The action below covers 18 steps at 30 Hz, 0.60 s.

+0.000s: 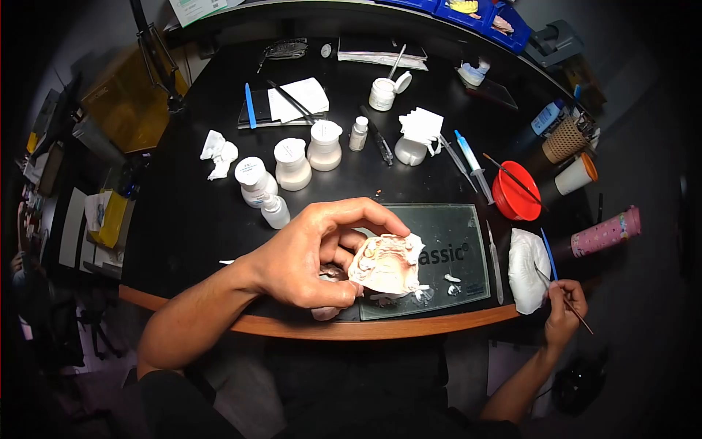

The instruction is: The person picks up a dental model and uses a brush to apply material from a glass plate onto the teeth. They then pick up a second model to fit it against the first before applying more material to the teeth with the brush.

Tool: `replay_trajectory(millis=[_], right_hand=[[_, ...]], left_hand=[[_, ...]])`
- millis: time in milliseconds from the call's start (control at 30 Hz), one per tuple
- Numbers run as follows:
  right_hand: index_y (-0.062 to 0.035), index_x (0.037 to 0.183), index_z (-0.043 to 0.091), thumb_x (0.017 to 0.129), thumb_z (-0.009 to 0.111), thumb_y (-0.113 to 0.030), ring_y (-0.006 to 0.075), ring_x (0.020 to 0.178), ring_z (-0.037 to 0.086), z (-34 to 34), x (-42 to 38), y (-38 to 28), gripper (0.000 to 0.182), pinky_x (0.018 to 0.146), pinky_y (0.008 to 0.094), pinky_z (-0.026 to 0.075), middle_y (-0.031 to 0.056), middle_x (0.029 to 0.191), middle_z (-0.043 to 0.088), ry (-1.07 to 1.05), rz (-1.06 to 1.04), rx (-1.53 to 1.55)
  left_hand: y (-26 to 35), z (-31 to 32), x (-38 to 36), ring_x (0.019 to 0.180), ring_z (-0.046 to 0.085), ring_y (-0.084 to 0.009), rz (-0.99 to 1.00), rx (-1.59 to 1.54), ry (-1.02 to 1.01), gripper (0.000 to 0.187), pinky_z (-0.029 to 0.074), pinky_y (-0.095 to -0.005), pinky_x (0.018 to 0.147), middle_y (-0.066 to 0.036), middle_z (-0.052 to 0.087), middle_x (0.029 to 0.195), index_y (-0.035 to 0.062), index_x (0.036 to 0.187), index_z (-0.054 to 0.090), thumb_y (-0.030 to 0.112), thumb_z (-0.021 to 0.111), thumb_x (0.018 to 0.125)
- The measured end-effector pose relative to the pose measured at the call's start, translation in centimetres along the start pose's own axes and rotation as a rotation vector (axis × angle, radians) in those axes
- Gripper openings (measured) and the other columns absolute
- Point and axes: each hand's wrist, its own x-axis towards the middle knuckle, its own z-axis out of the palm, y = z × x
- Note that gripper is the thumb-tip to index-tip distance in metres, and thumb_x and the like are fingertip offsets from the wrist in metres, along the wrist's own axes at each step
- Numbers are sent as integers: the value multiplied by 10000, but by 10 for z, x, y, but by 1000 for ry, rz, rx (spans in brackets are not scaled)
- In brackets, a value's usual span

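A pale dental cast (385, 265) is held up over the glass slab (457, 227) by my left hand (319, 252), thumb at its lower left edge and a finger at its top. Small white dabs of material (452, 285) lie on the slab. At the right, my right hand (565, 311) pinches a thin brush (578, 313), whose tip rests at a folded white tissue (528, 271). A blue stick (548, 252) lies beside the tissue. Under my left hand a darker rounded object (327, 313) is mostly hidden.
White-lidded jars (293, 164) and a dropper bottle (275, 211) stand behind my left hand. Toward the right are a red bowl (516, 192) with a brush across it, a syringe (475, 167), a metal tool (495, 263) and a pink tumbler (605, 233). The wooden table edge (380, 328) runs in front.
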Motion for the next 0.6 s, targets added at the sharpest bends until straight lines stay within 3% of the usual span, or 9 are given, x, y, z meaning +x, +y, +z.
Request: replay_trajectory(millis=[133, 233, 300, 367, 433, 500, 533, 600], right_hand=[[29, 988, 658, 973, 577, -55, 80, 697, 554, -9, -8, -4, 118, 648, 217, 390, 53, 834, 616, 83, 32, 163], [50, 1013, 658, 974, 531, -88, 98, 741, 570, 15, -14, -28, 191, 640, 231, 385, 106, 945, 625, 142, -84, 335], [84, 1061, 667, 928, 521, -96, 129, 754, 579, 28, -16, -45, 267, 661, 240, 408, 161, 1049, 623, 14, -162, 290], [89, 1044, 664, 907, 536, -111, 175, 846, 592, 51, -20, -62, 274, 659, 245, 423, 174, 987, 652, -98, -241, 376], [60, 987, 673, 831, 600, -90, 245, 1015, 545, 76, -22, -78, 229, 866, 314, 452, 148, 792, 678, -134, -359, 327], [38, 955, 668, 808, 638, -88, 250, 1014, 543, 91, -25, -86, 196, 950, 355, 424, 127, 782, 677, -208, -409, 319], [23, 943, 660, 804, 668, -102, 246, 1016, 541, 98, -27, -88, 187, 949, 368, 416, 115, 759, 674, -220, -379, 378], [43, 990, 657, 894, 607, -127, 252, 1015, 560, 115, -30, -96, 201, 873, 327, 471, 136, 773, 680, -245, -332, 465]], left_hand=[[-7, -2, 1, 1229, 658, -250, 52, -21, -39, 632, 596, -332, 1007, -256, 578, 1360, -127, 1356, 497, -101, 668, 748], [-7, -4, 1, 1256, 644, -268, 56, -40, -61, 626, 589, -350, 1025, -269, 575, 1363, -133, 1348, 499, -104, 679, 749], [-8, -4, 1, 1263, 641, -273, 71, -44, -61, 627, 587, -357, 1030, -272, 577, 1359, -133, 1347, 498, -105, 688, 750], [-7, -4, 0, 1264, 641, -276, 81, -44, -61, 627, 587, -361, 1033, -272, 579, 1356, -134, 1345, 499, -108, 697, 750], [-6, -3, 0, 1259, 645, -277, 86, -42, -60, 625, 587, -361, 1034, -271, 580, 1352, -133, 1342, 501, -110, 704, 751], [-5, -3, -1, 1251, 649, -271, 84, -19, -45, 633, 599, -353, 1018, -265, 582, 1346, -132, 1348, 495, -114, 708, 752], [-4, -2, -1, 1247, 651, -267, 85, -9, -37, 637, 604, -349, 1010, -262, 582, 1343, -132, 1351, 492, -115, 709, 753], [2, 3, -1, 1227, 658, -253, 35, 32, 17, 641, 622, -326, 975, -248, 588, 1323, -131, 1354, 486, -113, 723, 758]])
